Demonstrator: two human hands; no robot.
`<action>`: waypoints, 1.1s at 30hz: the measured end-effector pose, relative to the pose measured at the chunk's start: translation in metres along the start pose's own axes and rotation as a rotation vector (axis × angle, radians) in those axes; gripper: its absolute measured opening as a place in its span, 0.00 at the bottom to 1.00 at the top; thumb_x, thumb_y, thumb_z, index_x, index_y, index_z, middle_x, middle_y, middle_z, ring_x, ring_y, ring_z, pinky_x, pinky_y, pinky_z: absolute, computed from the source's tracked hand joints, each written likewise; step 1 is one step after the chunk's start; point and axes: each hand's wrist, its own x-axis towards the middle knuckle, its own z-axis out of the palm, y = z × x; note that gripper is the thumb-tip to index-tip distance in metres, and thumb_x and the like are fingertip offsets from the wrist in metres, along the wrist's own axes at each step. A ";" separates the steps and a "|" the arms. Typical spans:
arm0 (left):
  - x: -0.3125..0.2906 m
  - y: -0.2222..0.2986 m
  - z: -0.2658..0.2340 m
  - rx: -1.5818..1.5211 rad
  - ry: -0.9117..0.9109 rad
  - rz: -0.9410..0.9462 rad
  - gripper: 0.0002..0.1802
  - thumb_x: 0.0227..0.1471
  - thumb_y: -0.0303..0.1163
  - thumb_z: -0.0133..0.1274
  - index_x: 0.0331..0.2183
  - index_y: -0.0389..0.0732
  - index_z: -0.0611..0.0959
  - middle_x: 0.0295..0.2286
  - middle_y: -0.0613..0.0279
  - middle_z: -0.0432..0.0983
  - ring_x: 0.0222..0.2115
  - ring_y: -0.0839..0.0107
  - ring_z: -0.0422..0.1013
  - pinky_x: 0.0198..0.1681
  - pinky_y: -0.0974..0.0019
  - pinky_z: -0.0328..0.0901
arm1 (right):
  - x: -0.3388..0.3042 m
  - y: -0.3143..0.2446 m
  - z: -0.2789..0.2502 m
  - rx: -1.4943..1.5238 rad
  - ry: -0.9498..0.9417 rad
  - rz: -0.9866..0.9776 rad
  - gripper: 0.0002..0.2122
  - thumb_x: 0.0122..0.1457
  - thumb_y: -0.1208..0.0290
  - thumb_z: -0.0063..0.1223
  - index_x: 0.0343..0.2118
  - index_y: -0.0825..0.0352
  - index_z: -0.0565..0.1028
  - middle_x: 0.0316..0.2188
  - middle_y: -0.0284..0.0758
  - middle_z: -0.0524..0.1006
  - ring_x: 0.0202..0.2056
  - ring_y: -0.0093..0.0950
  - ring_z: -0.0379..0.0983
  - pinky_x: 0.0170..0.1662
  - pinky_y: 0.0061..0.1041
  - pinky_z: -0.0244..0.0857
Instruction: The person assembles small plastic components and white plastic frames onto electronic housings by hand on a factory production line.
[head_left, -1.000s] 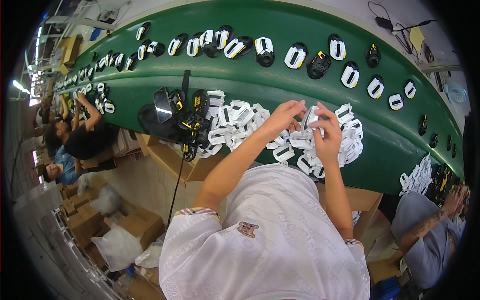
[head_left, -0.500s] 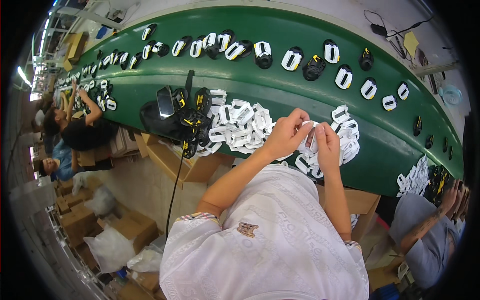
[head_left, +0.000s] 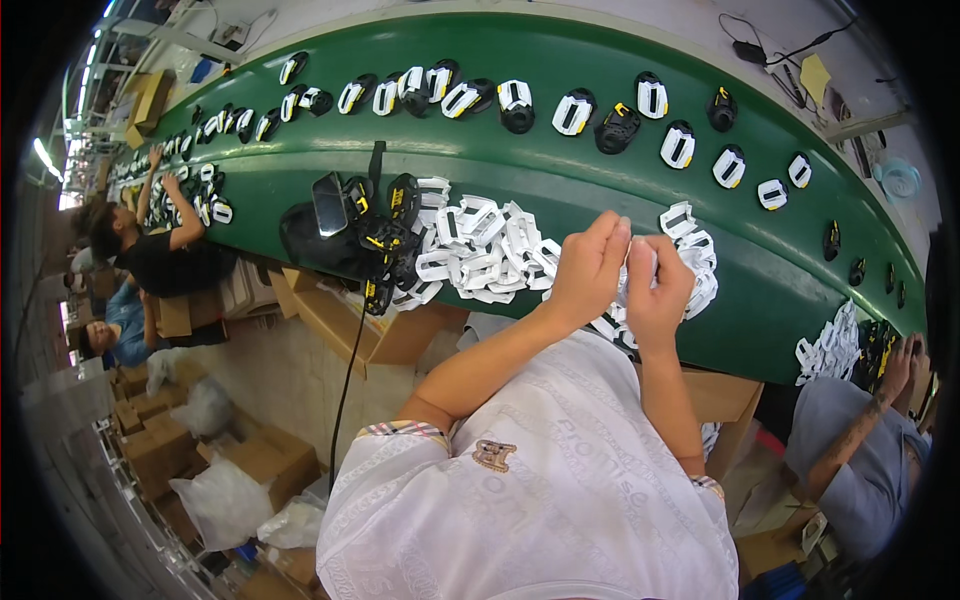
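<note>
My left hand (head_left: 590, 270) and my right hand (head_left: 657, 292) are raised close together over the green belt, with fingers curled and thumbs up. Between them they grip a white plastic frame, now almost wholly covered by the fingers. To the left of my left hand lies a heap of white plastic frames (head_left: 483, 245), each with a slot in it. Another pile of the same frames (head_left: 697, 247) sits behind and beside my right hand.
Black pods with white frames fitted (head_left: 573, 113) stand spaced along the belt (head_left: 560, 182). Left of the heap are a black bag (head_left: 300, 233), a phone (head_left: 328, 205) and several black-and-yellow pods (head_left: 385, 240). Co-workers sit far left and at the right (head_left: 850, 460). Cardboard boxes (head_left: 165, 445) crowd the floor.
My hands have come closer together and turned inward, hiding the white frame that showed between the fingers. The pods on the belt have shifted slightly leftward.
</note>
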 end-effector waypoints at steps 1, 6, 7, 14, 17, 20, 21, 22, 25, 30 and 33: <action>0.001 0.000 0.000 -0.205 -0.042 -0.072 0.14 0.58 0.33 0.38 0.23 0.37 0.67 0.14 0.66 0.63 0.13 0.80 0.57 0.16 0.74 0.52 | 0.002 0.002 0.001 0.315 -0.034 0.123 0.10 0.60 0.71 0.40 0.24 0.69 0.68 0.15 0.27 0.67 0.18 0.14 0.60 0.22 0.14 0.54; -0.005 0.016 0.004 -0.237 -0.044 -0.097 0.13 0.58 0.33 0.37 0.24 0.37 0.68 0.15 0.70 0.62 0.15 0.86 0.55 0.16 0.77 0.52 | -0.006 0.010 -0.001 0.521 0.018 0.158 0.12 0.62 0.68 0.36 0.23 0.66 0.65 0.15 0.24 0.62 0.18 0.12 0.55 0.22 0.13 0.53; -0.005 0.018 0.004 -0.177 -0.040 -0.049 0.13 0.58 0.33 0.38 0.25 0.36 0.69 0.15 0.68 0.63 0.15 0.84 0.57 0.16 0.77 0.53 | -0.007 0.010 0.000 0.533 0.011 0.147 0.12 0.62 0.68 0.36 0.23 0.67 0.65 0.15 0.24 0.62 0.18 0.12 0.55 0.22 0.13 0.52; -0.003 0.021 0.002 -0.024 -0.030 0.064 0.10 0.56 0.29 0.39 0.25 0.34 0.70 0.13 0.61 0.67 0.13 0.77 0.62 0.16 0.72 0.56 | -0.008 0.008 -0.002 0.425 0.008 0.083 0.12 0.61 0.68 0.37 0.21 0.67 0.63 0.16 0.24 0.61 0.19 0.12 0.52 0.22 0.15 0.48; -0.002 0.024 0.002 -0.011 -0.047 0.068 0.10 0.55 0.29 0.39 0.25 0.34 0.70 0.13 0.62 0.67 0.13 0.77 0.62 0.16 0.72 0.56 | -0.008 0.009 -0.004 0.449 -0.001 0.120 0.12 0.61 0.68 0.36 0.22 0.67 0.64 0.16 0.24 0.61 0.19 0.13 0.52 0.22 0.15 0.48; 0.000 0.022 0.004 -0.001 0.000 0.105 0.10 0.55 0.28 0.41 0.23 0.35 0.68 0.09 0.59 0.65 0.10 0.69 0.64 0.14 0.68 0.56 | -0.004 0.009 -0.005 0.411 -0.027 0.112 0.12 0.61 0.69 0.36 0.21 0.67 0.64 0.16 0.25 0.61 0.19 0.13 0.53 0.22 0.16 0.48; 0.000 0.022 0.004 0.006 0.003 0.105 0.11 0.55 0.28 0.41 0.23 0.35 0.68 0.09 0.59 0.65 0.10 0.69 0.64 0.14 0.69 0.56 | -0.004 0.008 -0.005 0.411 -0.026 0.114 0.12 0.61 0.69 0.36 0.21 0.67 0.64 0.16 0.25 0.61 0.19 0.13 0.53 0.22 0.16 0.48; 0.000 0.022 0.004 0.012 0.007 0.105 0.11 0.55 0.28 0.41 0.22 0.35 0.68 0.09 0.59 0.65 0.10 0.69 0.63 0.14 0.69 0.56 | -0.004 0.008 -0.005 0.384 -0.029 0.109 0.12 0.61 0.69 0.36 0.21 0.67 0.64 0.15 0.25 0.60 0.19 0.14 0.53 0.22 0.16 0.48; 0.000 0.022 0.003 0.105 -0.007 0.103 0.11 0.54 0.28 0.41 0.22 0.34 0.68 0.09 0.58 0.64 0.10 0.69 0.63 0.14 0.69 0.55 | -0.007 0.003 -0.007 0.189 -0.032 -0.007 0.13 0.61 0.68 0.36 0.21 0.67 0.63 0.15 0.26 0.60 0.19 0.14 0.53 0.21 0.16 0.49; -0.001 0.020 0.007 -0.038 -0.032 0.028 0.12 0.56 0.29 0.40 0.23 0.35 0.69 0.11 0.62 0.65 0.11 0.79 0.59 0.15 0.73 0.54 | -0.008 0.001 -0.008 0.084 0.053 -0.018 0.13 0.61 0.68 0.37 0.20 0.67 0.63 0.14 0.26 0.60 0.19 0.14 0.53 0.21 0.16 0.49; -0.001 0.022 0.011 -0.081 -0.030 0.059 0.12 0.56 0.30 0.40 0.23 0.35 0.69 0.11 0.62 0.66 0.12 0.78 0.60 0.15 0.73 0.55 | -0.010 0.014 -0.008 0.484 0.057 0.123 0.13 0.61 0.68 0.37 0.20 0.66 0.62 0.15 0.25 0.60 0.19 0.13 0.52 0.21 0.15 0.49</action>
